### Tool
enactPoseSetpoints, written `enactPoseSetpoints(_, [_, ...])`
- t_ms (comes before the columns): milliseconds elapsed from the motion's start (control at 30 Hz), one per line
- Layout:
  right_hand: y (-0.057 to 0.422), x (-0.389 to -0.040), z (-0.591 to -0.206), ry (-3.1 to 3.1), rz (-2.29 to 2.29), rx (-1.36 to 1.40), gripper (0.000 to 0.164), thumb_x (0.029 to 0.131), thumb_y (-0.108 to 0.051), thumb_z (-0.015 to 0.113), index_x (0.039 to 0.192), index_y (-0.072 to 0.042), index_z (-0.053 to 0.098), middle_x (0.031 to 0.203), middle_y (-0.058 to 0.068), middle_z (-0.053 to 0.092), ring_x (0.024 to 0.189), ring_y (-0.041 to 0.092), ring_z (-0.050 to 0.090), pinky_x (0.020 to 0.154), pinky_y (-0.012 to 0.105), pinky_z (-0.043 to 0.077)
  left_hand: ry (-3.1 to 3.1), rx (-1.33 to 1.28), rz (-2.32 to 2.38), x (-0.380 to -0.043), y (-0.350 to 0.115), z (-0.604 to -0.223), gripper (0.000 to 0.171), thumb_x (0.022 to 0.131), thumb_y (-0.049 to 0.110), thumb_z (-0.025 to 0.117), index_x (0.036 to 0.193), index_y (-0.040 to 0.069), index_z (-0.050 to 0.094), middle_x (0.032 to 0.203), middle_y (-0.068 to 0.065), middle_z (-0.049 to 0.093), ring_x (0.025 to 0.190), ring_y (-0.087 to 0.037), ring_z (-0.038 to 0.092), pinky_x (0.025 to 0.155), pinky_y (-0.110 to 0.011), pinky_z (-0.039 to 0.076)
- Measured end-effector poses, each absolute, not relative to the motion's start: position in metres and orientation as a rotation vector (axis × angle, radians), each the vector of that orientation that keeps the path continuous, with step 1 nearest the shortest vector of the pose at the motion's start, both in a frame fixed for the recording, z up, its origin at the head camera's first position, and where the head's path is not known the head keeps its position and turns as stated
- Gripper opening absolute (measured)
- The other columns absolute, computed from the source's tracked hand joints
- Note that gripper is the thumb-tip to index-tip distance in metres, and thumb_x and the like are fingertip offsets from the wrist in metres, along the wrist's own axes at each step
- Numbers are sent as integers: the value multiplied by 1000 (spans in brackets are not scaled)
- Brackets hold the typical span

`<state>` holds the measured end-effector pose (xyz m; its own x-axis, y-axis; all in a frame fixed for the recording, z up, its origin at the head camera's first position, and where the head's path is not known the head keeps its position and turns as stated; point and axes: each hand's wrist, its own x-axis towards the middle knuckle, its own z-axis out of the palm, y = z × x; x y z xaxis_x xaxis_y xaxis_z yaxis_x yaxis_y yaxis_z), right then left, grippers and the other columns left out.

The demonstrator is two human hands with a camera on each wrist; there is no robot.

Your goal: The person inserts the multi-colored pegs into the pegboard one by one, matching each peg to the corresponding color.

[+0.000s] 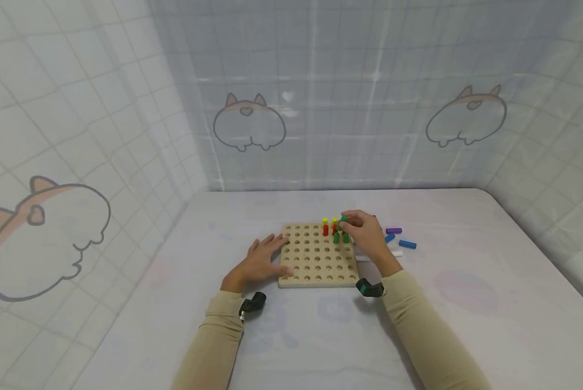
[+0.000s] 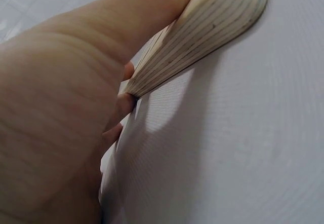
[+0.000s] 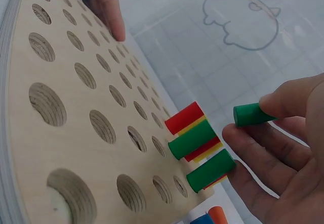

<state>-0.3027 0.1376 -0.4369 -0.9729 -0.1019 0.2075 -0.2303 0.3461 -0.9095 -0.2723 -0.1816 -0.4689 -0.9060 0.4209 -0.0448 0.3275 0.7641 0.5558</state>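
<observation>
Tile-patterned walls [image 1: 330, 59] back a tabletop [image 1: 315, 341] where a green peg [image 3: 251, 114] tilts above the far right corner of a wooden board [image 1: 315, 284], clamped in the right hand's [image 1: 367, 235] grip, at its left; two green pegs [image 3: 192, 140] stand just nearer. The left hand [image 1: 262, 265], farther off, rests spread along the left edge.

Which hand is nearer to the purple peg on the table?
Right. The right hand, pinching a green peg, is left of the purple peg; the left hand is farther, at the left edge of the board.
</observation>
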Motion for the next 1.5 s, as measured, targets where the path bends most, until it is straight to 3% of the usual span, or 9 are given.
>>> enactPoseSetpoints(333, [129, -304, -438, -2528, 1688, 393, 35, 98, -25, 68, 130, -12, 64, 117, 10, 70, 111, 27, 64, 92, 47, 53, 2794, 595, 826, -272, -181, -470, 104, 78, 68, 72, 160, 21, 29, 166, -4, 20, 153, -22, 7, 121, -46, -8])
enactPoseSetpoints(567, [125, -306, -440, -2531, 1657, 455, 30, 98, -25, 68, 126, -13, 65, 112, 7, 71, 103, 24, 66, 83, 42, 54, 2796, 597, 835, -271, -181, -467, 104, 78, 67, 73, 160, 19, 30, 165, -6, 21, 153, -24, 7, 121, -47, -8])
enactPoseSetpoints(833, [123, -304, -438, -2518, 1640, 481, 31, 98, -21, 68, 125, -7, 65, 112, 9, 71, 103, 25, 66, 86, 44, 54, 2797, 603, 817, -272, -181, -466, 103, 80, 67, 72, 160, 18, 29, 166, -6, 20, 153, -25, 6, 121, -48, -8])
enactPoseSetpoints(1500, [119, -309, -447, -2643, 1465, 557, 25, 96, -19, 70, 118, -10, 68, 106, 4, 71, 100, 22, 67, 87, 45, 54, 2813, 609, 798, -273, -179, -468, 103, 80, 69, 71, 160, 19, 29, 165, -6, 21, 153, -24, 7, 121, -48, -8])
